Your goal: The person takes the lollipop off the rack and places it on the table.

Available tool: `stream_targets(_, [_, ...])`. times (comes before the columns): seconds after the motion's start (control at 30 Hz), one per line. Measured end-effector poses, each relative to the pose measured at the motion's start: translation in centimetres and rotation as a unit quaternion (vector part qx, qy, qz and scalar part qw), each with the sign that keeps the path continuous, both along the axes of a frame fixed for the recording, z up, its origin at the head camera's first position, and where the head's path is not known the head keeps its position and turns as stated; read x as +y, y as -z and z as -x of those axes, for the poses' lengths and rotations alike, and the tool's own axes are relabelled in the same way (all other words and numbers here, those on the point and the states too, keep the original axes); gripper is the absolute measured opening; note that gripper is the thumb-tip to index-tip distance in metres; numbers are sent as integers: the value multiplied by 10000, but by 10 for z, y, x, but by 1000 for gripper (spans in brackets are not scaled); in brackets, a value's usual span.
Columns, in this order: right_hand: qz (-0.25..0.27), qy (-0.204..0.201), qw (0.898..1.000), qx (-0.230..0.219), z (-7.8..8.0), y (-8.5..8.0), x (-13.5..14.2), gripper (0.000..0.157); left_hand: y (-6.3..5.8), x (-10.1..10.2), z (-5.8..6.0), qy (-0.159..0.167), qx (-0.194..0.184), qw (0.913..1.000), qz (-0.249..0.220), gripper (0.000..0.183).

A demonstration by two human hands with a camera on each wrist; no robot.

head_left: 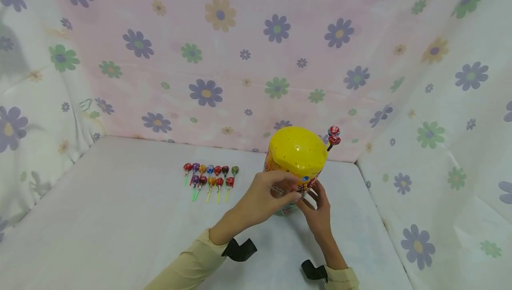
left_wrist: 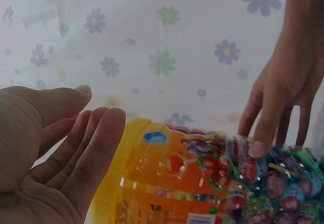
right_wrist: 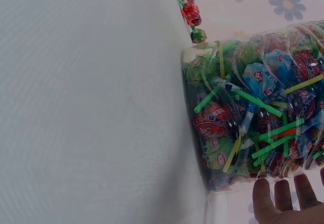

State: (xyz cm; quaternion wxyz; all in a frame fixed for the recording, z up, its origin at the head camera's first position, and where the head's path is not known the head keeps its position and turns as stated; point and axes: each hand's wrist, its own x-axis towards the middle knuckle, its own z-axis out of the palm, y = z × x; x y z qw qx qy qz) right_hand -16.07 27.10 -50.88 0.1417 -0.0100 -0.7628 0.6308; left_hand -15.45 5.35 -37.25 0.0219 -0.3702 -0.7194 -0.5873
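Note:
A clear plastic jar [right_wrist: 253, 113] packed with wrapped lollipops stands on the white table, with an orange label [left_wrist: 167, 163] and a yellow lid [head_left: 300, 147] dotted with small holes. Two red-wrapped lollipops [head_left: 334, 135] stick out at the lid's right edge. My left hand [head_left: 262, 194] is beside the near left of the lid, thumb and fingers apart with nothing between them; whether it touches the jar I cannot tell. On the jar's right side, the fingertips of my right hand [head_left: 318, 210] rest against the plastic, fingers fairly straight.
Left of the jar, several loose lollipops [head_left: 210, 181] lie in two rows with sticks towards me. Flower-printed cloth [head_left: 220, 58] hangs behind the table and along both sides. Dark wrist bands [head_left: 240, 250] show at my cuffs.

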Motion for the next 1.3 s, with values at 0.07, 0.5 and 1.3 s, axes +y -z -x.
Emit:
stream_targets(0.07, [6, 1, 10000, 5, 0, -1, 0, 77, -5, 5, 2, -22, 126, 9999, -57, 30])
stream_targets(0.5, [129, -45, 9999, -3, 4, 1, 3, 78, -49, 47, 24, -190, 90, 9973, -705, 39])
stream_targets(1.3, [86, 110, 9999, -89, 3, -3, 0, 75, -58, 96, 66, -638, 435, 9970, -46, 30])
